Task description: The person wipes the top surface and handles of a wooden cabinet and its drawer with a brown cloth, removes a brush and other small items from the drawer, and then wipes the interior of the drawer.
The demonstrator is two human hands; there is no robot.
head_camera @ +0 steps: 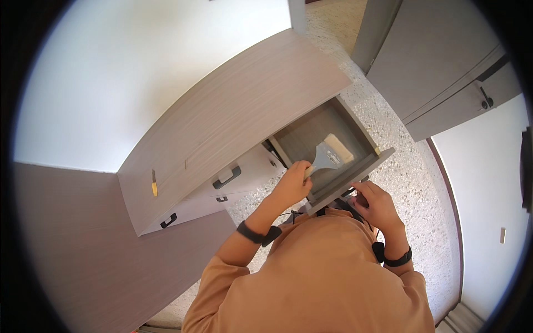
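Observation:
My left hand is closed on the pale handle of a wide flat paintbrush. The brush's grey body and cream bristles are over the inside of an open drawer. At the outer side of the drawer front, my right hand has curled fingers beside the black drawer handle; whether they grip it cannot be made out. A small utensil with a yellow handle, its kind unclear, lies on the wood-look countertop, far to the left.
Below the countertop are closed drawers with black handles. A white wall rises behind it. At the right stands a grey door with a black lever handle. The floor is speckled terrazzo.

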